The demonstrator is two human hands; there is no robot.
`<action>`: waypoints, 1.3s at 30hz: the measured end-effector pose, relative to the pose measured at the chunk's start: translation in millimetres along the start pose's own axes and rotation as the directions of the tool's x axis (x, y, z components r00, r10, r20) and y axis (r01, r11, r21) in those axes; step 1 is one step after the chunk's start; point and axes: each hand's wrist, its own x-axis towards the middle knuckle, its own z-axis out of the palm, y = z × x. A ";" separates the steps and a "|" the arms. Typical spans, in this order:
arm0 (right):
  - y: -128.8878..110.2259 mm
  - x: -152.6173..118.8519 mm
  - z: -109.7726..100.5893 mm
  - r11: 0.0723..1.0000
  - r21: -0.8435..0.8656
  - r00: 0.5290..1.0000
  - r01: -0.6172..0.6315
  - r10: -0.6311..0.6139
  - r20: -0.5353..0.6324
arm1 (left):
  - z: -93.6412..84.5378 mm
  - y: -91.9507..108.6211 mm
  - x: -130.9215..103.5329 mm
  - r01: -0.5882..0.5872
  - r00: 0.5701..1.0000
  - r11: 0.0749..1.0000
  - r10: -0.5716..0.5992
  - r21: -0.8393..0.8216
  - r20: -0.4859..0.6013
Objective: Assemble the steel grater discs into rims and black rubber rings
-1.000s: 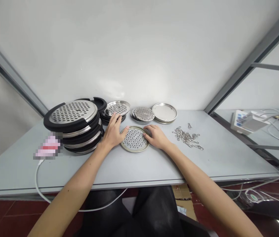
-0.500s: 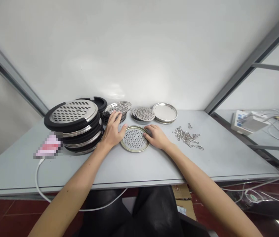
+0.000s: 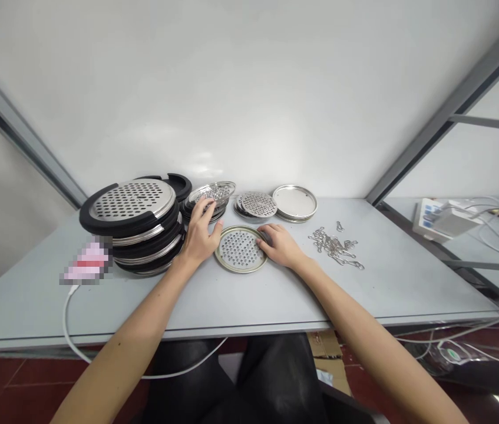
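Touching the perforated disc [image 3: 240, 249] with my right fingers [image 3: 269, 230], clamp unclear; tilted perforated dish [image 3: 220, 192] lies ahead-left, my left fingers [image 3: 208, 212] nearer, parted at its near rim.

"Taking the round, perforated metal disc with a dull-gold rim [image 3: 239, 248] as the clock's centre, what was hidden?"

"Its rim at two o'clock, under the right hand [image 3: 281, 245]. At eleven, the left hand [image 3: 200, 235] masked the near edge of a round, perforated silver metal dish [image 3: 214, 191]."

"At ten?"

"The tall stack of black-and-silver round pieces [image 3: 132, 200] partly covered a notched black ring [image 3: 180, 185]."

"Nine?"

"A pink-and-red object [image 3: 86, 262], blurred into squares, was unidentifiable."

"Three?"

"The silver wire clips [image 3: 334, 245] lay too tangled to count."

"Five and seven?"

"The bottom edge cut off both bare forearms [image 3: 116, 347]."
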 end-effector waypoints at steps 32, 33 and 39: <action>0.0 0.0 -0.1 1.000 -0.008 1.000 0.003 -0.002 0.007 | 5.4 4.8 -2.6 -0.040 0.999 0.998 0.041 0.042 -0.016; -0.2 0.1 -0.4 1.000 -0.007 1.000 0.001 -0.001 0.008 | 4.2 5.6 -1.9 -0.040 0.999 0.999 0.041 0.036 -0.021; -0.7 0.2 -1.0 1.000 -0.006 1.000 0.000 0.000 0.011 | -1.8 6.6 1.5 -0.049 0.998 0.998 0.050 0.038 -0.043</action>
